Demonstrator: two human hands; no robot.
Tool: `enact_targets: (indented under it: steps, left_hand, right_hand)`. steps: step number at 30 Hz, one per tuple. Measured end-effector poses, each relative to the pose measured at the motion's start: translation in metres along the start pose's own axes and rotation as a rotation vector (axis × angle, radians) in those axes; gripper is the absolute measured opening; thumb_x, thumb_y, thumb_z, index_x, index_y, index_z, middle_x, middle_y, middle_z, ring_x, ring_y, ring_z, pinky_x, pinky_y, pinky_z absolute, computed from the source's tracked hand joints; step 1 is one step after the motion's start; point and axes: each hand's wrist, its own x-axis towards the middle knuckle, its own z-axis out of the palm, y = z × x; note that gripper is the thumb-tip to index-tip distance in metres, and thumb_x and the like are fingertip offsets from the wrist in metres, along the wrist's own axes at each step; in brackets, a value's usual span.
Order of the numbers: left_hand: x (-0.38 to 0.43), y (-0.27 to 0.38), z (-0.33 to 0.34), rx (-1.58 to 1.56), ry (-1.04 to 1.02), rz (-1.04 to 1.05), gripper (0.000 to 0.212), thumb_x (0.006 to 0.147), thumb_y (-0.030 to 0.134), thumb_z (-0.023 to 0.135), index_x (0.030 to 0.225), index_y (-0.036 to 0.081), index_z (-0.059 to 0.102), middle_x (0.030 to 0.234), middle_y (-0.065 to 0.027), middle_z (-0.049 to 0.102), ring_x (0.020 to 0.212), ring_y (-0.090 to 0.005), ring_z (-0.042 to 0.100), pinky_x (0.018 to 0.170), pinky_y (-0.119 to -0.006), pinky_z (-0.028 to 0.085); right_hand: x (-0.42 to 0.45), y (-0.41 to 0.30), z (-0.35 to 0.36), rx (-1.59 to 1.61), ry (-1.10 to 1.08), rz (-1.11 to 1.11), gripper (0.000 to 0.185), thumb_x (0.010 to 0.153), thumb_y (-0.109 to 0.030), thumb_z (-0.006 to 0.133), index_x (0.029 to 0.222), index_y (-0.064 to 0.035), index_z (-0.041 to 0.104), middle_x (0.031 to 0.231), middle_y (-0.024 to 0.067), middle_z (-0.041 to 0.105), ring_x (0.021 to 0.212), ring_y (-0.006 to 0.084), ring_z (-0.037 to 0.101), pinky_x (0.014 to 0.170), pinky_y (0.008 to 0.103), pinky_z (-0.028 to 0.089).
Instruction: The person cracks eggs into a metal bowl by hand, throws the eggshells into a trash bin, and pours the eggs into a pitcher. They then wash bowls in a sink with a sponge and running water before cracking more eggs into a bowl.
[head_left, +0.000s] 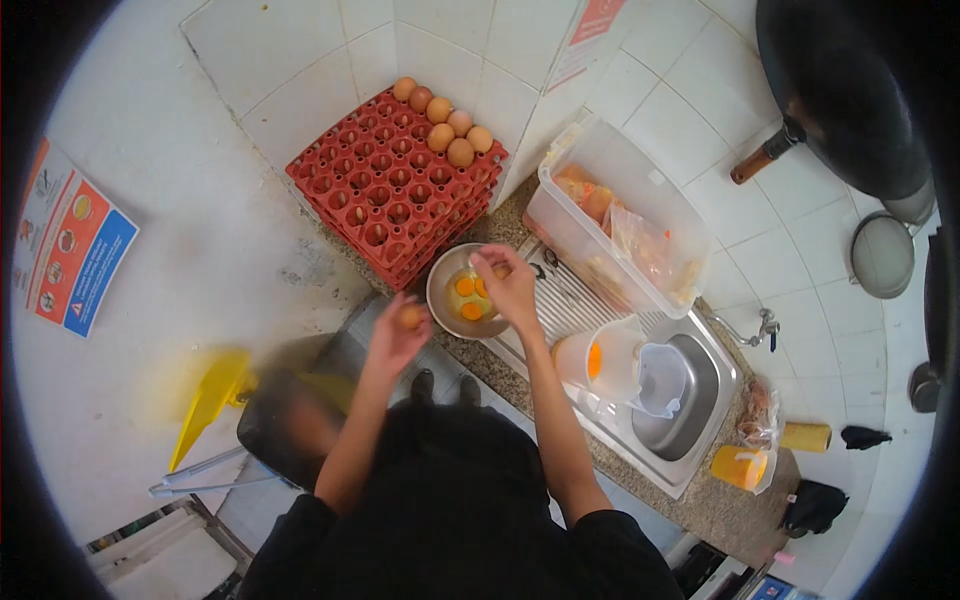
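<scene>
A round metal bowl (444, 311) with several cracked-open eggs in it, their orange yolks (471, 310) whole, stands on the granite counter. My right hand (508, 283) is over the bowl's right part, its fingers bent around a brown egg or eggshell (501, 270); which one I cannot tell. To the left of the bowl, my left hand (400, 334) holds a brown egg (410, 316) in its fingers. Just beyond the bowl rises a stack of red egg trays (390, 184), with several brown eggs (460, 153) at the top tray's far right corner.
A clear plastic tub (622, 225) with bagged food stands on the ridged drainboard. Nearer the steel sink (675, 405) are a white plastic jug (600, 360) and another translucent container (661, 379). A black bin (281, 427) with a yellow lid is at lower left. A wok (840, 82) hangs at upper right.
</scene>
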Motion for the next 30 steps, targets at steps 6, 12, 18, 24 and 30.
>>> enact_targets:
  steps: [6,12,18,24,30]
  left_hand:
    - [-0.122,0.114,-0.343,0.481,0.522,0.808,0.023,0.100,0.025,0.058,0.111,0.005,0.061,0.095,-0.0076,0.065,0.083,-0.0236,0.064,0.076,-0.038,0.053]
    - [-0.206,0.112,-0.392,0.570,1.172,0.769,0.064,0.092,0.034,0.071,0.137,-0.005,0.048,0.122,-0.0114,0.066,0.102,-0.0287,0.066,0.090,-0.040,0.052]
    - [-0.186,0.066,-0.336,1.119,1.287,0.751,0.076,0.087,0.044,0.072,0.141,-0.004,0.048,0.135,-0.0251,0.057,0.124,-0.0336,0.057,0.104,-0.039,0.044]
    - [-0.099,0.033,-0.216,1.318,0.549,0.883,0.024,0.096,0.010,0.064,0.117,-0.002,0.065,0.109,-0.0094,0.069,0.101,-0.0163,0.064,0.090,-0.029,0.049]
    - [-0.082,0.001,0.017,1.038,-0.195,0.379,0.034,0.102,0.019,0.058,0.130,0.001,0.059,0.120,-0.0087,0.067,0.108,-0.0181,0.063,0.094,-0.033,0.050]
  right_hand:
    - [0.111,-0.072,0.008,-0.379,0.151,-0.467,0.029,0.081,-0.014,0.072,0.108,-0.0057,0.064,0.081,0.0144,0.065,0.078,0.0334,0.066,0.069,0.0426,0.052]
    - [0.204,-0.081,-0.008,-0.909,-0.226,-0.638,0.040,0.078,-0.010,0.066,0.117,-0.0136,0.064,0.106,0.0133,0.065,0.088,0.0370,0.066,0.075,0.0458,0.055]
    - [0.217,-0.098,-0.008,-1.220,-0.420,-0.723,0.039,0.081,-0.011,0.065,0.119,-0.0172,0.064,0.100,0.0101,0.062,0.090,0.0340,0.066,0.073,0.0455,0.056]
    - [0.181,-0.117,-0.011,-1.173,-0.209,-0.792,0.027,0.082,-0.019,0.072,0.107,-0.0109,0.068,0.096,0.0118,0.065,0.093,0.0327,0.066,0.076,0.0442,0.054]
    - [0.073,-0.103,-0.038,-0.473,0.302,-0.468,0.045,0.074,-0.026,0.086,0.110,-0.0038,0.069,0.101,0.0161,0.072,0.089,0.0316,0.069,0.078,0.0376,0.055]
